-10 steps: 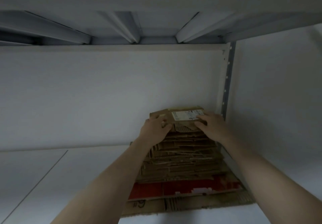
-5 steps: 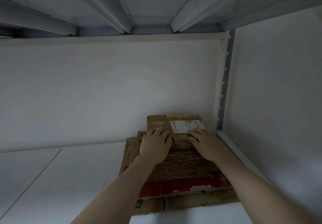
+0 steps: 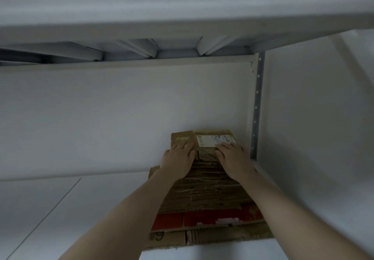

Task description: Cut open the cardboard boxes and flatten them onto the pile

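My left hand (image 3: pixel 178 158) and right hand (image 3: pixel 232 161) lie flat, fingers straight, pressing the flattened box (image 3: pixel 210 141) onto the pile (image 3: pixel 204 195) at lower centre-right of the frame; it looks light, stiff and springy, best gripped by its side edges.

Two bare hands are seen, left hand (image 3: pixel 178 158) and right hand (image 3: pixel 234 162), by their backs only. Both forearms (image 3: pixel 125 215) are shown bare down to the bottom edge. Finer detail is lost to dim light.
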